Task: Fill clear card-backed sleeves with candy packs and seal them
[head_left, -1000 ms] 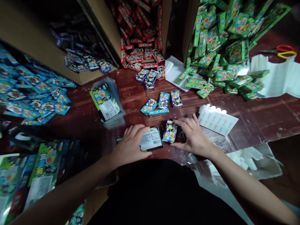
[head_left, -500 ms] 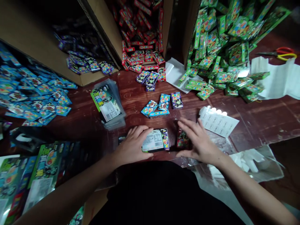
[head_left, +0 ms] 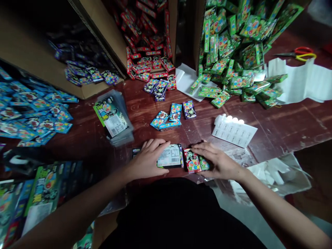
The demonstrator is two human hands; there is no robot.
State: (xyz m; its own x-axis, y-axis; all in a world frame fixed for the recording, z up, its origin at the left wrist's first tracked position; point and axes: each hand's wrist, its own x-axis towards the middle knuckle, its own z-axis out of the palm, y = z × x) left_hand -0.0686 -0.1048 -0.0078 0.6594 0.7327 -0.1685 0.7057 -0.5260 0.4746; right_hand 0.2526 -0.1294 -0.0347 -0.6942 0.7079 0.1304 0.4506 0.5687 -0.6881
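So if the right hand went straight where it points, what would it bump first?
The right hand would probably meet the small red box first, which its fingertips seem to touch. Beyond lies the white-labelled package.

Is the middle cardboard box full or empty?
Not empty: in the cardboard box, red packets lie heaped. Its back is too dark to call it full.

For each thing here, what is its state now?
Left hand: closed on the sleeve
Right hand: closed on the green pack
Sleeve: flat, partly covered
Red pack: flat
Green pack: partly covered
Boxes: open, holding packs
Scissors: blades unclear
Sleeve stack: uneven
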